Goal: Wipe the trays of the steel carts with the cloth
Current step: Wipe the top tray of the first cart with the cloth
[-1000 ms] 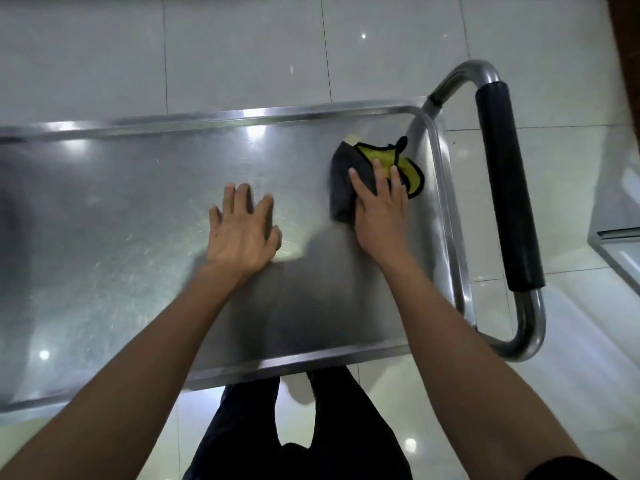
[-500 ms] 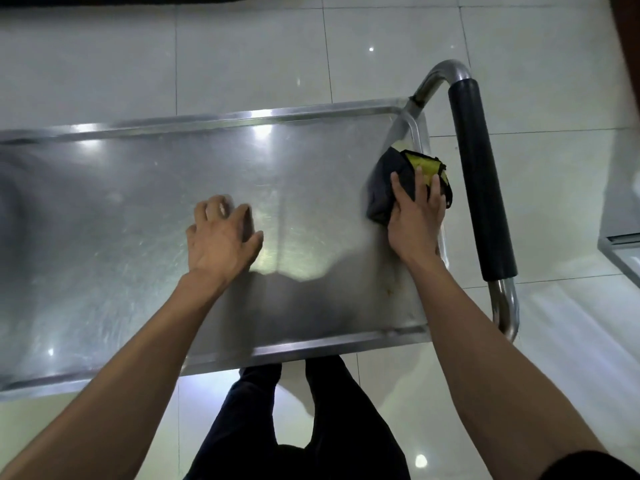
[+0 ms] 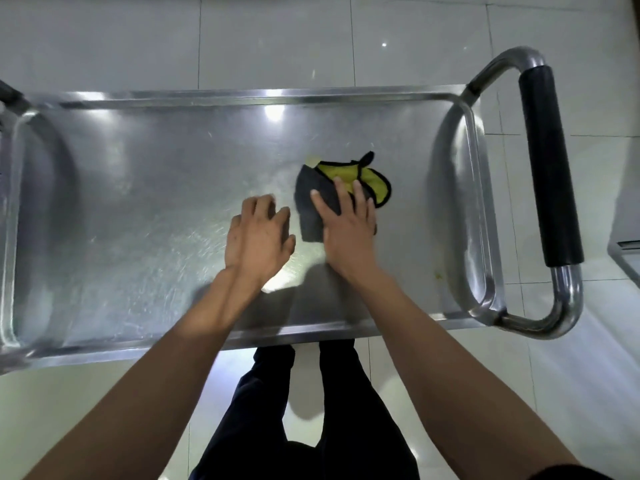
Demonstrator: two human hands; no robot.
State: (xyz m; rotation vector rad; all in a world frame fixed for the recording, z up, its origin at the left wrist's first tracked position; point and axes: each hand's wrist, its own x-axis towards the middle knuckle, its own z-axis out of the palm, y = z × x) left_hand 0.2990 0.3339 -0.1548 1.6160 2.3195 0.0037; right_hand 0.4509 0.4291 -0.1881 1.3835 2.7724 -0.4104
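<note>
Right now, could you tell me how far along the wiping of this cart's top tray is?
Done: smear marks cover most of the tray. In hand: the right hand presses the cloth flat right of centre; the left hand rests beside it. Left: a yellowish speck by the handle end, and a second cart at the right edge.

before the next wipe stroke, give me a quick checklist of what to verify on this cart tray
1. Grey and yellow cloth lies flat on the steel cart tray: ok.
2. Right hand presses the cloth with straight fingers: ok.
3. Left hand rests on the bare tray beside the cloth, bracing: ok.
4. Small yellowish speck near the tray's right end is not yet wiped: not ok.
5. Black-gripped steel handle is clear of both hands: ok.
6. Whether the cloth is damp: cannot tell.
</note>
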